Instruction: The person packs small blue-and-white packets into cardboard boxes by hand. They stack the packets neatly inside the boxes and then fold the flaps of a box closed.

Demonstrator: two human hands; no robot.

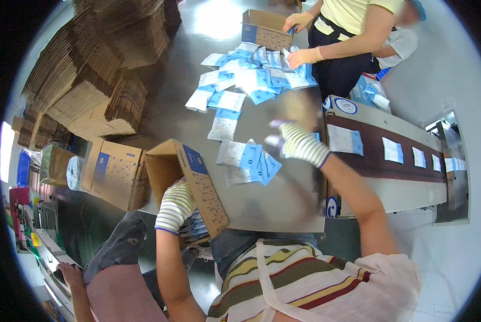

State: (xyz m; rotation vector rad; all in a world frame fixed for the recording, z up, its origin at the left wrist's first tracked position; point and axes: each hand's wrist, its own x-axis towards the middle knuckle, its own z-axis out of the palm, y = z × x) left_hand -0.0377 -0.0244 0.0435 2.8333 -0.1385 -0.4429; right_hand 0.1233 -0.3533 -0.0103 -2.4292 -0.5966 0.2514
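Indoors, packets [251,79] across grey table [168,104]

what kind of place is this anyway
Probably a packing area in a factory or warehouse: packets lie along a conveyor belt, flattened cardboard is stacked high, and the left hand is inside an open box holding more packets.

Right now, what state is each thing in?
Left hand: gloved, in near carton's opening, fingertips hidden
Right hand: gloved, fingers spread
Near carton: open, packets inside
Loose packets: heaped and scattered on table
Belt: carrying spaced packets; motion unclear
Far carton: open, at co-worker's hand
Flattened cartons: stacked
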